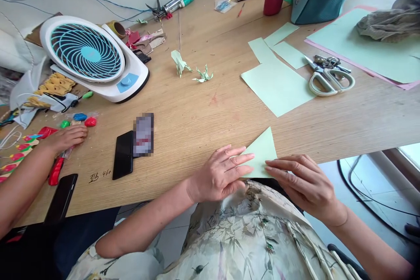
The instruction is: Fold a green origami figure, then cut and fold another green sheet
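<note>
A pale green paper (263, 148), folded into a triangle, lies at the near edge of the wooden table (203, 109). My left hand (220, 173) rests flat on its left part, fingers stretched out and pressing down. My right hand (302, 181) touches the paper's lower right edge with its fingertips, fingers extended and close together. Neither hand lifts the paper.
More green sheets (277, 85) and white-handled scissors (330, 78) lie to the right. Two small folded paper figures (192, 70) sit mid-table, a white fan (93, 59) at left. Another person's hand (67, 138) rests at far left near phones (124, 154) and a red-handled tool (55, 170).
</note>
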`<action>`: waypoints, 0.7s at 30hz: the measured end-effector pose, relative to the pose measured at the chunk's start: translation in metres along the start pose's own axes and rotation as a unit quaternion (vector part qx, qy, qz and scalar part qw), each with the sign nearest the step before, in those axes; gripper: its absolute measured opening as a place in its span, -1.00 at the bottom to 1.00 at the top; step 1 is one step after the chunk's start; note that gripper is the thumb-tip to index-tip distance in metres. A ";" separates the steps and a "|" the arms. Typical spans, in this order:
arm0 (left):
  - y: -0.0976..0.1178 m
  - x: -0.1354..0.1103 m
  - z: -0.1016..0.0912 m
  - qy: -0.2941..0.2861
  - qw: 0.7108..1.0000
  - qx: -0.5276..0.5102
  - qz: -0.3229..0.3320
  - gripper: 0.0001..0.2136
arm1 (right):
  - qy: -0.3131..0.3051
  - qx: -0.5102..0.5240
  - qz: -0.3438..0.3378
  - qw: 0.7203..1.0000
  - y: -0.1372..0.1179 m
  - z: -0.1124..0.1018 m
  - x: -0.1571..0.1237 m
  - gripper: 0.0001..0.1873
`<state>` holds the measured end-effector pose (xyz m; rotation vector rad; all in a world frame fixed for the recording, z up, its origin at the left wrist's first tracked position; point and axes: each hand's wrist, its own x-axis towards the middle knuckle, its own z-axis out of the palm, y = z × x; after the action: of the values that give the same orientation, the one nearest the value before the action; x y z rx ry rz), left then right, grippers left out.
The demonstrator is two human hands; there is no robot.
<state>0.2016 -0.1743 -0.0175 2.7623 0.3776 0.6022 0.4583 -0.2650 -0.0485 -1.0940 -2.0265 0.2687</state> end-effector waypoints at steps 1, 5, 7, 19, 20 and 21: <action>0.004 0.001 -0.006 0.025 1.000 0.012 -0.005 -0.70 | 0.025 0.028 0.024 0.999 -0.004 -0.002 0.006 -0.44; 0.018 0.009 -0.031 0.104 0.992 0.036 -0.053 -0.75 | 0.080 0.116 0.077 0.987 -0.018 -0.005 0.028 -0.50; 0.022 0.015 -0.044 0.106 0.990 0.012 -0.090 -0.79 | 0.090 0.155 0.105 0.978 -0.024 -0.003 0.035 -0.57; 0.046 0.031 -0.082 0.044 0.977 -0.101 -0.181 -0.85 | 0.113 0.364 0.198 0.903 -0.045 0.004 0.063 -0.86; 0.047 0.031 -0.083 0.045 0.977 -0.103 -0.181 -0.85 | 0.113 0.371 0.199 0.900 -0.046 0.004 0.063 -0.85; 0.047 0.031 -0.083 0.044 0.977 -0.105 -0.181 -0.85 | 0.111 0.377 0.200 0.897 -0.046 0.004 0.063 -0.85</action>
<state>0.2014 -0.1901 0.0817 2.3896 0.7699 0.6299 0.4087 -0.2430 0.0072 -0.9533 -1.2748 0.9994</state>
